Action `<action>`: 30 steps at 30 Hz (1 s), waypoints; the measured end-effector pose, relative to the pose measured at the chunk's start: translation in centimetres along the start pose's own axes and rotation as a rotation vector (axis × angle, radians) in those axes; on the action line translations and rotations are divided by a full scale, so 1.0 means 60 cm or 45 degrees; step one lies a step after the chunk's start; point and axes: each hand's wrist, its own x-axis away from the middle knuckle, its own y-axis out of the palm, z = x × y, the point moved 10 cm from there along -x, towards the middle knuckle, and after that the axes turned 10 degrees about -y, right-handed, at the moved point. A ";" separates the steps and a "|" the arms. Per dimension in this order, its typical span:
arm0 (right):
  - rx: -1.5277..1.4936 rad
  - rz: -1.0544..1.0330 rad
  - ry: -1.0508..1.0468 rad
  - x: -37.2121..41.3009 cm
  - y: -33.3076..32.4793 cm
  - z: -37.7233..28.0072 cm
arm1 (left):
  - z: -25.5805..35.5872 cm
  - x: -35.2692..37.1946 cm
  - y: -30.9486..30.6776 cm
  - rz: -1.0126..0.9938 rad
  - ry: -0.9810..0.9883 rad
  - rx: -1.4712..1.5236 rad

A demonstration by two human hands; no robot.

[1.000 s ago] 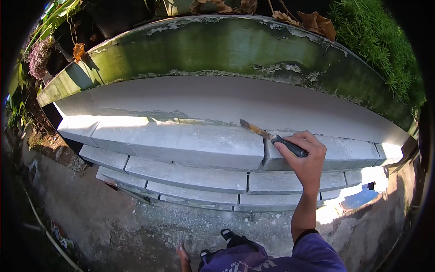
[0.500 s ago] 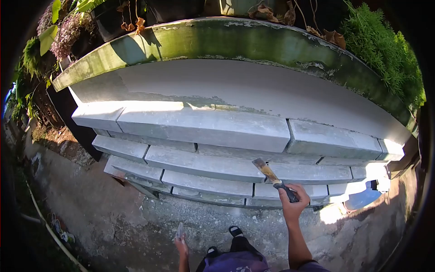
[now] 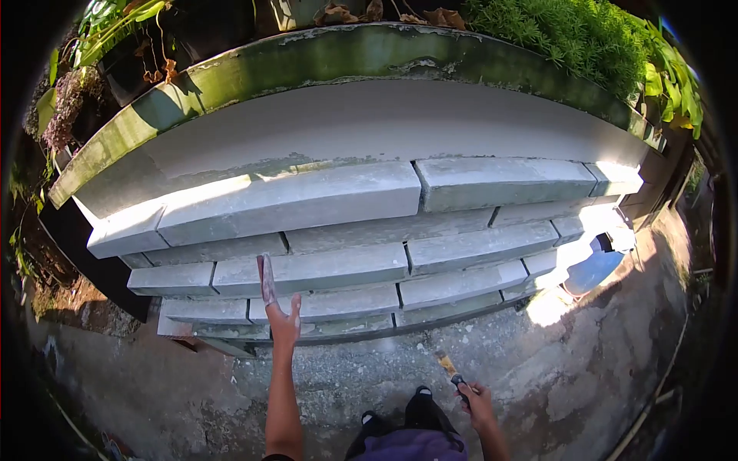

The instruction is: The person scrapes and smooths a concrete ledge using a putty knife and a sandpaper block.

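Observation:
My left hand (image 3: 284,319) reaches over the stepped grey masonry ledges (image 3: 346,263) on the left. Its fingers are stretched upward and look dusty and pale, with the thumb spread to the side. The fingertips overlap the second ledge from the top in this view. Down by my right leg, my right hand (image 3: 478,406) is closed around the dark handle of a scraper (image 3: 455,375). The scraper's worn, yellowish-stained blade points up and left, over the concrete ground.
Above the ledges stands a smooth pale wall (image 3: 369,123) under a mossy green rim (image 3: 323,61), with plants (image 3: 561,46) behind it. A blue container (image 3: 593,270) sits at the right end. Pale flakes dot the concrete ground (image 3: 338,376) around my feet.
My left hand has risen from low beside me to the ledges. My right hand has dropped with the scraper from the lower ledges to near my leg. The view has shifted right.

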 end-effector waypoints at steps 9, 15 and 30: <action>0.145 -0.014 -0.302 -0.044 -0.096 -0.085 | 0.334 -0.116 0.111 0.283 0.648 -0.244; 0.189 0.020 -0.378 -0.057 -0.232 -0.103 | 0.376 -0.088 0.343 0.165 0.628 -0.897; 0.120 0.156 -0.415 -0.100 -0.533 -0.085 | 0.541 0.025 0.821 -0.114 0.594 -0.854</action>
